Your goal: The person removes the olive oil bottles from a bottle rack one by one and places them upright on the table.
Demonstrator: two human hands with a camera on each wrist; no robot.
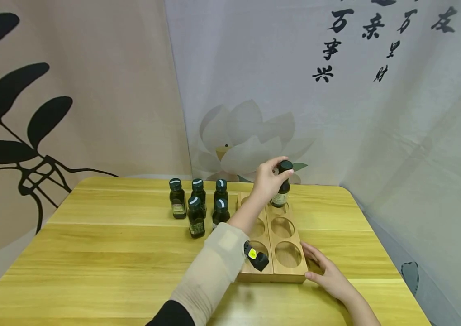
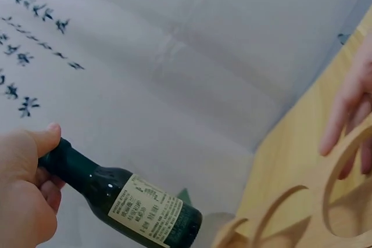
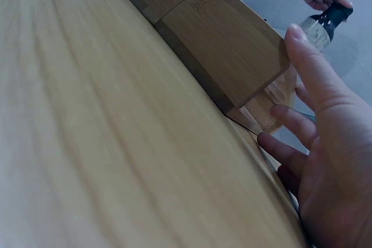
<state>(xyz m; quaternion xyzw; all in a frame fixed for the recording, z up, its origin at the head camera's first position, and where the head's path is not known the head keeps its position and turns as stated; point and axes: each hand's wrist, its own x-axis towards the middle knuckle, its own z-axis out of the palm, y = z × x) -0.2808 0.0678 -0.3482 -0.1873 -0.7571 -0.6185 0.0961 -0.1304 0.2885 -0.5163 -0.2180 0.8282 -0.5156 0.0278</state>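
Observation:
My left hand (image 1: 268, 181) pinches a small dark bottle (image 1: 281, 194) by its capped neck, thumb and fingers round the top. It stands nearly upright at the far right hole of a wooden holder (image 1: 269, 267) with round holes; whether its base is inside the hole I cannot tell. In the left wrist view the bottle (image 2: 145, 204) shows a cream printed label. My right hand (image 1: 330, 276) rests against the holder's right side near the front corner, fingers extended. In the right wrist view its thumb (image 3: 317, 65) lies along the holder's edge. My left forearm hides part of the holder's left row.
Several similar dark bottles (image 1: 197, 222) with dark caps stand upright on the wooden table (image 1: 92, 253), left of the holder. Behind the table hangs a printed cloth (image 1: 377, 127). A small black device (image 1: 256, 258) is strapped to my left wrist.

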